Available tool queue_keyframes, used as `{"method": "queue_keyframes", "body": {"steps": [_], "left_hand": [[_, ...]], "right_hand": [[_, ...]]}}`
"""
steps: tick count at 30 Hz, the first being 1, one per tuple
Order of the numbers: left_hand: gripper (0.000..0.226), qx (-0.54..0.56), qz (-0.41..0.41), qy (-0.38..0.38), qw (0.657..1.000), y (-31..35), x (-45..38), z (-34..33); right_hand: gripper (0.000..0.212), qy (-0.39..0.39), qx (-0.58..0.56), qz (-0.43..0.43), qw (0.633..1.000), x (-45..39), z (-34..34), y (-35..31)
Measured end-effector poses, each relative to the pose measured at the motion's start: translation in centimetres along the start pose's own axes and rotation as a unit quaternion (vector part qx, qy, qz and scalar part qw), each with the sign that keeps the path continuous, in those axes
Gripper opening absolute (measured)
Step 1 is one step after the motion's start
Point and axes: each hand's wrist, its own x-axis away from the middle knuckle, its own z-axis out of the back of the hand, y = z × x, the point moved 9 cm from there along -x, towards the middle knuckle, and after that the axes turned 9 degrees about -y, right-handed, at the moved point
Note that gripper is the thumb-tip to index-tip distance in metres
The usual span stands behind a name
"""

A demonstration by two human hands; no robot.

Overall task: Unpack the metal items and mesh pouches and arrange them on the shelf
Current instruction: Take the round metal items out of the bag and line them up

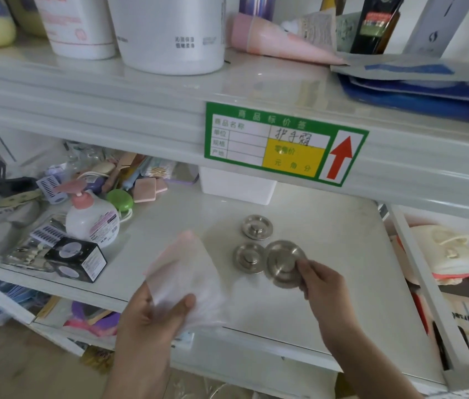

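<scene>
Two round metal discs with raised knobs lie flat on the white shelf [328, 254]: one further back [257, 226], one nearer [248, 257]. A third metal disc [283, 262] is pinched at its lower right edge by my right hand [324, 286], tilted just above the shelf beside the nearer disc. My left hand [152, 318] grips a translucent white-pink mesh pouch [184, 272] at the shelf's front, thumb pressed on top of it. Whether the pouch holds anything cannot be seen.
A pink-capped pump bottle [92, 220], a black box [76, 259], a green round case [119, 199] and assorted toiletries crowd the shelf's left. A white bin [237, 184] stands at the back. The upper shelf edge with a green price tag [283, 145] overhangs.
</scene>
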Motion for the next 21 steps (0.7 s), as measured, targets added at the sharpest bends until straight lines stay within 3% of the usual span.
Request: {"method": "queue_keyframes", "body": {"steps": [5, 9, 13, 17, 21], "left_hand": [[0.065, -0.008, -0.009, -0.009, 1.0, 1.3, 0.2, 1.5], [0.057, -0.017, 0.002, -0.017, 1.0, 1.0, 0.4, 1.3], [0.059, -0.025, -0.007, -0.013, 1.0, 0.7, 0.7, 1.5], [0.097, -0.039, -0.003, -0.009, 0.999, 0.6, 0.9, 1.8], [0.093, -0.042, 0.001, 0.012, 0.999, 0.4, 1.3, 2.4]], "right_hand": [[0.028, -0.067, 0.129, 0.004, 0.989, -0.3, -3.4, 4.5], [0.03, -0.089, 0.172, -0.002, 0.981, -0.3, -6.3, 5.8], [0.034, -0.077, 0.203, 0.0, 0.976, -0.2, -7.2, 6.1], [0.032, -0.057, 0.274, 0.036, 0.959, -0.4, -7.6, 5.9], [0.023, -0.043, 0.319, 0.056, 0.945, 0.0, -7.6, 5.7]]}}
